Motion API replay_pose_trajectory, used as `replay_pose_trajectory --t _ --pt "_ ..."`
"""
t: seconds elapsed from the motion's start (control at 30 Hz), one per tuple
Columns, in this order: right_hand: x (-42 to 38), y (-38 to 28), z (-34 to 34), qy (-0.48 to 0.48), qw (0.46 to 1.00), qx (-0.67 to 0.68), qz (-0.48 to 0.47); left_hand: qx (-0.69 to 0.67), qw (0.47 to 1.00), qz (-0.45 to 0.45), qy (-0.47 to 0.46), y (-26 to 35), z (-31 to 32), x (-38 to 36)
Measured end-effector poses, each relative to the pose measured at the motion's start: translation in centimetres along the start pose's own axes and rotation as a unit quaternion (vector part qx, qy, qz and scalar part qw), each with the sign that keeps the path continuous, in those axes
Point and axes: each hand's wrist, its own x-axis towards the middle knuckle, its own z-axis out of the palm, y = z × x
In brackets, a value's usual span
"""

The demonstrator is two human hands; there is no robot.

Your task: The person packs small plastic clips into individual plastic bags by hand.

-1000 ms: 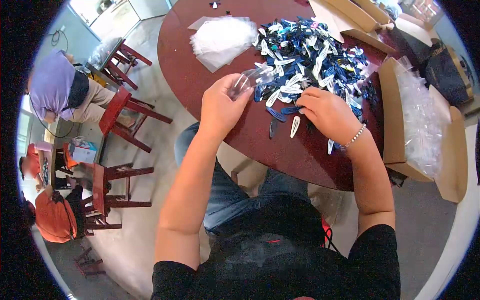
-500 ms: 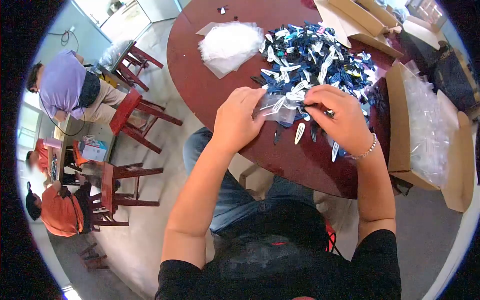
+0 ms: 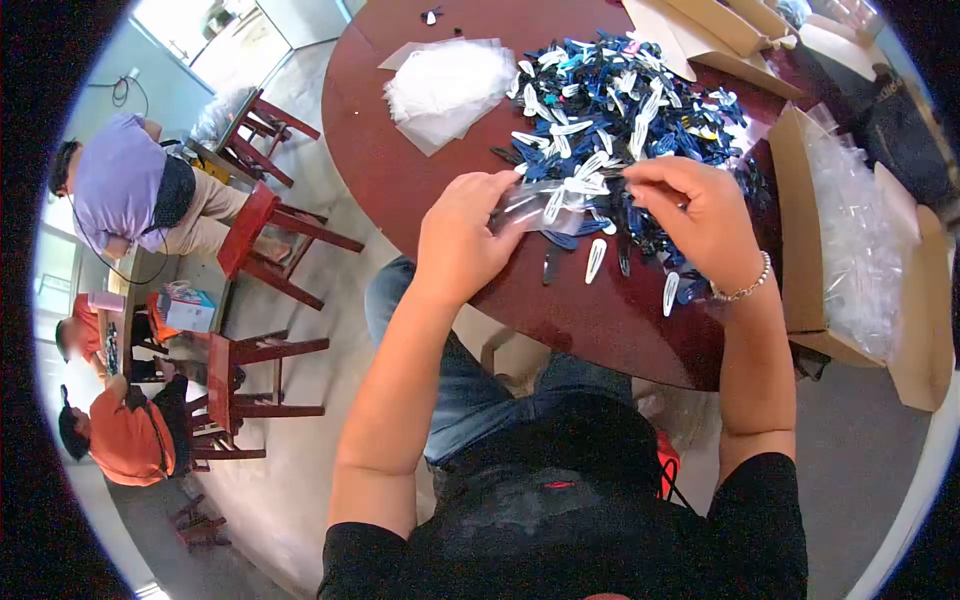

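Observation:
My left hand (image 3: 466,235) pinches a small clear plastic bag (image 3: 520,208) by its edge, thumb and fingers closed on it. White snap hair clips (image 3: 556,203) show at the bag's open side. My right hand (image 3: 700,215), wearing a bead bracelet, has thumb and forefinger closed on a slim dark hair clip (image 3: 612,172) close to the bag's right side. Just beyond both hands is a large heap of blue, black and white snap clips (image 3: 590,95). A few loose clips lie nearer me, among them a white one (image 3: 596,261).
A stack of clear bags (image 3: 450,90) lies on the round dark red table (image 3: 365,150). At the right stands a cardboard box (image 3: 800,230) filled with plastic bags (image 3: 865,270). More open cardboard (image 3: 710,30) is at the back. People (image 3: 125,185) sit at a table on the left.
My right hand has moved slightly up and right, away from the bag. The bag in my left hand has tilted, and the view has shifted a little.

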Motion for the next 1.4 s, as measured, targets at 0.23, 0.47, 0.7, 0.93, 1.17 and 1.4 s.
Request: replay_pose_trajectory --t 0.23,0.47,0.7,0.93,1.17,1.4 --pt "-1.0 1.1 -2.7 -0.221 0.96 -0.157 0.067 -0.072 0.992 -0.094 0.033 -0.7 0.2 -0.1" --pt "-1.5 0.5 -0.5 -0.232 0.936 -0.266 0.007 -0.083 0.993 -0.075 0.046 -0.7 0.5 0.0" --pt "-1.1 1.6 -0.4 -0.176 0.966 -0.189 -0.02 -0.014 0.999 -0.007 0.031 -0.5 0.3 -0.2" --pt "-0.3 -0.9 2.3 -0.025 0.997 -0.027 -0.063 0.015 0.999 0.031 0.007 -0.3 0.4 -0.4" --pt "-0.3 -1.5 3.2 0.027 0.999 0.019 -0.005 0.012 1.0 0.019 -0.001 -0.1 0.1 -0.3" --pt "-0.7 0.9 1.8 -0.208 0.97 -0.074 -0.103 -0.389 0.89 -0.229 0.064 -1.4 -0.5 0.0"
